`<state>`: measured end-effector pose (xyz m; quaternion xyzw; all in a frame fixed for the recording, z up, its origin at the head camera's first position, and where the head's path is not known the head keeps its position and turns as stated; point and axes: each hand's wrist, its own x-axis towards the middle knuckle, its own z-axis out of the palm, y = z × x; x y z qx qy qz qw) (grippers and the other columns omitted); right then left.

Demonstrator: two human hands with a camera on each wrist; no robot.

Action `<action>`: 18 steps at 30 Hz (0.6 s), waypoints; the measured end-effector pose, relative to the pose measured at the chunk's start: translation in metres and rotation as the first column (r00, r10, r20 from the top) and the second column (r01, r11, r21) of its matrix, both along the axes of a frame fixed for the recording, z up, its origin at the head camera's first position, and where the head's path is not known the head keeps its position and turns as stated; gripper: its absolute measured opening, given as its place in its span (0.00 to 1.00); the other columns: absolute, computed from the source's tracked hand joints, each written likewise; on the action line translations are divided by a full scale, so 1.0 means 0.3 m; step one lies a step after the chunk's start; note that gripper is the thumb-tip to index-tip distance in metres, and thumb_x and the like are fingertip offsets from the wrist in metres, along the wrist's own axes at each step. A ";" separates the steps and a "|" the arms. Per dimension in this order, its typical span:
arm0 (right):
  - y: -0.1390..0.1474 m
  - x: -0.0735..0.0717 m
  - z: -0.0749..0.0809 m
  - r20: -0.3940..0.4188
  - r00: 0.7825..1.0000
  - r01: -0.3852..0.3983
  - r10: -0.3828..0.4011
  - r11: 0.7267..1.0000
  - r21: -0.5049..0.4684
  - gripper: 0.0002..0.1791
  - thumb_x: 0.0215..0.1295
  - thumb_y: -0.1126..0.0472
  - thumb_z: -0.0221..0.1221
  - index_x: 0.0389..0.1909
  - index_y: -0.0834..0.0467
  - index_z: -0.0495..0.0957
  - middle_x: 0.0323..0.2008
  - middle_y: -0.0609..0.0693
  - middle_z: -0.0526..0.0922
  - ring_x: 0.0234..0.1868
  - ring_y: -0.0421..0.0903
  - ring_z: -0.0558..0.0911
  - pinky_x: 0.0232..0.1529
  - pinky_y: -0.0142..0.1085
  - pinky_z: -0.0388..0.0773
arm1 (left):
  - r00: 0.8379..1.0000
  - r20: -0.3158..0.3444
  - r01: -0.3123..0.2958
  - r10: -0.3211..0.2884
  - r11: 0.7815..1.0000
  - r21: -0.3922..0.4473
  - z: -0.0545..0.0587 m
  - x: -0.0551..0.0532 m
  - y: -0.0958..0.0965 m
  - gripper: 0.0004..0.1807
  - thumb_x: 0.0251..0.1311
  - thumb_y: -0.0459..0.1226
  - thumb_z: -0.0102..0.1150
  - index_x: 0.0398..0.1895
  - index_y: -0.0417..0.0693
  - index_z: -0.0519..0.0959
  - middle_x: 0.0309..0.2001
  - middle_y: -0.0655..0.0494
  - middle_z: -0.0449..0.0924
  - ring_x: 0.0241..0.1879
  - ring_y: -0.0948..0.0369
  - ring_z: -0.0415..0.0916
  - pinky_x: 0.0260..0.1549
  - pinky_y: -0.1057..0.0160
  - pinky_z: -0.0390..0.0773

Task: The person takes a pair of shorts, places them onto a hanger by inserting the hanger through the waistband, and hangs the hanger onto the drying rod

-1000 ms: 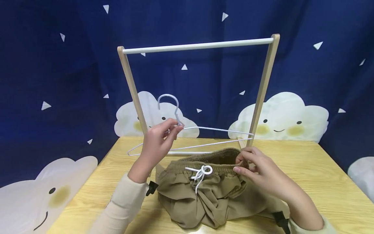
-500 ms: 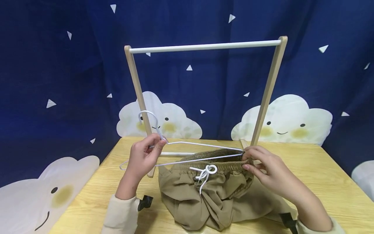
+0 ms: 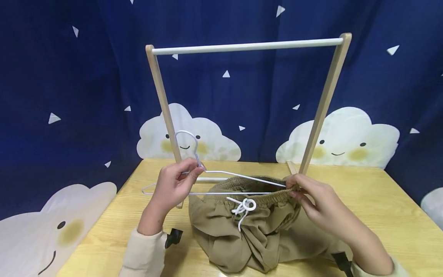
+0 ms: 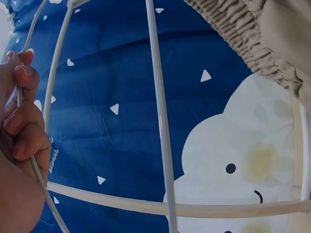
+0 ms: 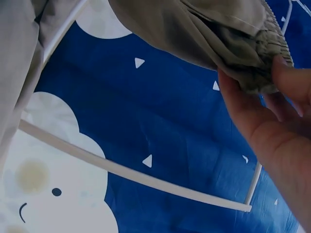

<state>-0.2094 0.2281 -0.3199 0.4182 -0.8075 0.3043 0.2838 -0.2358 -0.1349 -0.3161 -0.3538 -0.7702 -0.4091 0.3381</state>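
Note:
My left hand (image 3: 176, 186) pinches a white wire hanger (image 3: 221, 172) at the base of its hook, in the head view. The hanger's right end reaches inside the waistband (image 3: 273, 198) of khaki drawstring pants (image 3: 232, 238); its left end sticks out past my left wrist. My right hand (image 3: 316, 196) grips the right side of that elastic waistband, thumb outside, as the right wrist view also shows. A white drawstring (image 3: 244, 206) is tied in a bow at the front. The hanger tip is hidden by the fabric and right fingers. The pants lie bunched on the table.
A small garment rack with wooden posts (image 3: 325, 104) and a white top bar (image 3: 249, 47) stands behind the pants on the wooden table (image 3: 373, 200). Behind it hangs a dark blue curtain (image 3: 249, 92) printed with clouds and triangles.
My left hand has lowered the hanger and shifted left, then slightly right. The hanger's right end has gone from above the pants into the waistband. My right hand keeps its grip on the waistband.

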 end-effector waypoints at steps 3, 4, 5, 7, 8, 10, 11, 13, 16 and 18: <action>-0.017 0.000 -0.002 -0.020 1.000 0.004 -0.004 1.000 0.012 0.22 0.53 0.83 0.64 0.43 0.56 0.79 0.39 0.42 0.84 0.37 0.39 0.83 0.44 0.21 0.77 | 1.000 -0.008 0.009 -0.009 1.000 -0.002 0.007 0.012 0.007 0.03 0.68 0.33 0.63 0.35 0.45 0.83 0.24 0.60 0.79 0.23 0.67 0.71 0.28 0.74 0.79; -0.022 0.001 0.001 -0.030 1.000 -0.001 0.001 1.000 0.011 0.22 0.52 0.83 0.64 0.43 0.56 0.80 0.39 0.43 0.85 0.36 0.39 0.83 0.43 0.22 0.77 | 1.000 -0.021 0.015 -0.015 1.000 -0.003 0.014 0.014 0.014 0.03 0.67 0.33 0.63 0.35 0.44 0.83 0.25 0.58 0.80 0.25 0.66 0.73 0.30 0.73 0.81; -0.027 0.001 0.004 -0.038 0.999 -0.006 0.007 1.000 0.009 0.22 0.52 0.83 0.64 0.43 0.57 0.80 0.38 0.43 0.85 0.36 0.39 0.83 0.43 0.22 0.78 | 0.999 -0.034 0.019 -0.019 1.000 -0.007 0.020 0.016 0.021 0.03 0.67 0.33 0.64 0.34 0.45 0.83 0.26 0.58 0.81 0.26 0.66 0.74 0.31 0.72 0.81; -0.037 0.005 0.006 -0.036 0.999 -0.027 0.027 1.000 0.004 0.23 0.52 0.84 0.63 0.43 0.57 0.80 0.37 0.44 0.85 0.34 0.38 0.82 0.40 0.22 0.78 | 0.997 -0.068 0.023 -0.024 0.999 -0.023 0.027 0.019 0.037 0.04 0.68 0.35 0.64 0.34 0.46 0.84 0.29 0.57 0.83 0.26 0.66 0.74 0.29 0.73 0.80; -0.041 0.009 0.006 -0.031 0.999 -0.033 0.033 0.999 0.003 0.23 0.52 0.84 0.63 0.43 0.57 0.80 0.37 0.44 0.85 0.32 0.37 0.80 0.38 0.22 0.77 | 0.996 -0.088 0.021 -0.024 0.999 -0.033 0.029 0.020 0.046 0.05 0.68 0.36 0.63 0.34 0.46 0.84 0.29 0.57 0.84 0.25 0.66 0.73 0.27 0.73 0.78; -0.050 0.016 0.006 -0.020 0.999 -0.039 0.039 0.999 0.001 0.23 0.51 0.85 0.62 0.43 0.57 0.79 0.35 0.43 0.84 0.30 0.34 0.77 0.34 0.21 0.75 | 0.991 -0.130 0.011 -0.018 0.999 -0.053 0.030 0.023 0.065 0.08 0.70 0.39 0.62 0.33 0.47 0.84 0.29 0.58 0.85 0.24 0.67 0.70 0.24 0.72 0.73; -0.053 0.019 0.005 -0.012 0.999 -0.037 0.037 0.999 0.002 0.23 0.52 0.84 0.62 0.43 0.56 0.79 0.36 0.42 0.84 0.30 0.34 0.77 0.33 0.21 0.75 | 0.989 -0.146 0.005 -0.014 0.998 -0.059 0.029 0.024 0.073 0.08 0.70 0.40 0.62 0.33 0.48 0.84 0.30 0.59 0.85 0.24 0.67 0.70 0.23 0.72 0.71; -0.058 0.024 0.003 0.000 0.999 -0.034 0.034 0.999 -0.002 0.21 0.56 0.83 0.61 0.43 0.56 0.78 0.36 0.42 0.83 0.30 0.33 0.76 0.33 0.21 0.75 | 0.985 -0.173 -0.004 -0.006 0.998 -0.060 0.027 0.028 0.087 0.07 0.69 0.40 0.63 0.33 0.48 0.84 0.29 0.60 0.86 0.23 0.67 0.69 0.22 0.71 0.69; -0.071 0.021 -0.003 -0.042 0.998 -0.040 0.039 0.999 -0.025 0.08 0.70 0.73 0.57 0.44 0.59 0.77 0.36 0.44 0.83 0.31 0.36 0.79 0.35 0.22 0.77 | 0.981 -0.193 -0.015 0.006 0.999 -0.048 0.019 0.033 0.101 0.04 0.66 0.36 0.65 0.33 0.46 0.84 0.29 0.59 0.86 0.23 0.67 0.71 0.22 0.72 0.71; -0.082 0.017 -0.008 -0.089 0.995 -0.052 0.049 0.998 -0.036 0.07 0.77 0.64 0.52 0.46 0.62 0.77 0.36 0.46 0.84 0.31 0.37 0.81 0.36 0.23 0.78 | 0.981 -0.195 -0.015 0.005 0.999 -0.048 0.013 0.038 0.106 0.03 0.65 0.35 0.65 0.33 0.45 0.84 0.30 0.58 0.87 0.24 0.67 0.74 0.23 0.71 0.74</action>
